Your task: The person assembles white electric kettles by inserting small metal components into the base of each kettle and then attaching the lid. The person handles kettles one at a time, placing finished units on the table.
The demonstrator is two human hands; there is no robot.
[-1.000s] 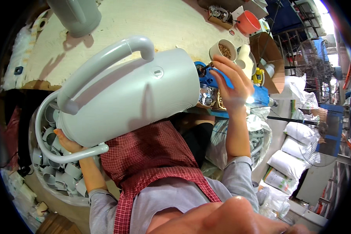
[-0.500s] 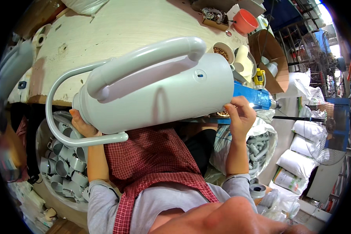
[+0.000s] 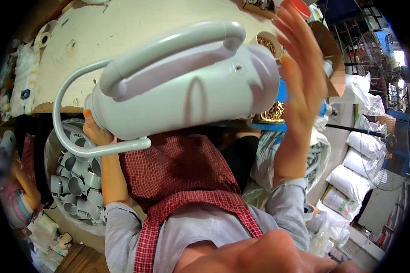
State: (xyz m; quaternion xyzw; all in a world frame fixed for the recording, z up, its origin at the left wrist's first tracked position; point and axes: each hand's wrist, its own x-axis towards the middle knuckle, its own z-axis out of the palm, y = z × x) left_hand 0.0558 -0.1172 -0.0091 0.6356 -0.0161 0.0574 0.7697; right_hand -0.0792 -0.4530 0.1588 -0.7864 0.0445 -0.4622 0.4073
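A large light-grey thermos jug (image 3: 164,111) lies on its side in front of me, its neck to the left and its base to the right. It has a thick side handle (image 3: 173,48) and a thin curved carrying handle (image 3: 61,109) looping round the neck. My left hand (image 3: 98,131) grips the jug by its neck end; part of the fingers is hidden behind it. My right hand (image 3: 307,75) is raised just beyond the base, blurred, with fingers stretched out and nothing seen in it. A small brass-coloured spot shows in the recess (image 3: 238,68) near the base.
The pale worktable (image 3: 136,22) holds a cup of small brass-coloured parts (image 3: 266,43). More brass pieces (image 3: 273,111) lie behind my right forearm. A bag of grey ring-shaped parts (image 3: 77,184) stands at left, and a floor fan (image 3: 378,136) at right. Another person's arm (image 3: 25,184) shows far left.
My right hand has left the lower edge of the jug's base and swung up and away, its fingers opening out. The jug has risen slightly in view, still in my left hand.
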